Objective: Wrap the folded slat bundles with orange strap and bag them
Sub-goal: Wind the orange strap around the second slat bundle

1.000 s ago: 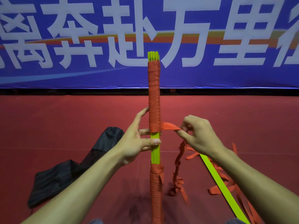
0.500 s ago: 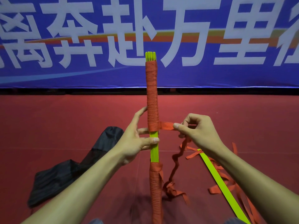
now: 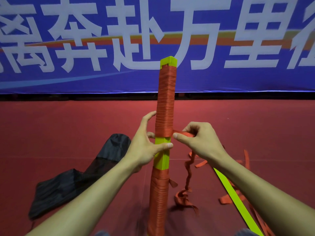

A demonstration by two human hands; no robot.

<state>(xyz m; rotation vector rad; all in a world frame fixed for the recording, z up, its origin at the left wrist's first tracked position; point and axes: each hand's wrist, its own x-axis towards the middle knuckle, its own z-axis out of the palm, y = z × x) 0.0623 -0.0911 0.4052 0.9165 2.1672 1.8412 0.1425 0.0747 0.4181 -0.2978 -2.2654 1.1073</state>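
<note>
A tall bundle of yellow-green slats stands upright in the middle of the view. Orange strap covers its upper part and its lower part, with a bare band between. My left hand grips the bundle at that bare band, thumb across the front. My right hand pinches the free run of strap right beside the bundle's right edge, at the lower end of the upper wrap. The loose strap tail hangs down to the floor and bunches there.
A black bag lies crumpled on the red floor to the left. A single yellow-green slat lies on the floor at the right among scattered orange strap pieces. A blue banner with white characters runs along the back.
My right hand has moved left with the strap, from well clear of the bundle to right beside it. The bundle has turned, now showing a flat face. The strap tail swung with it.
</note>
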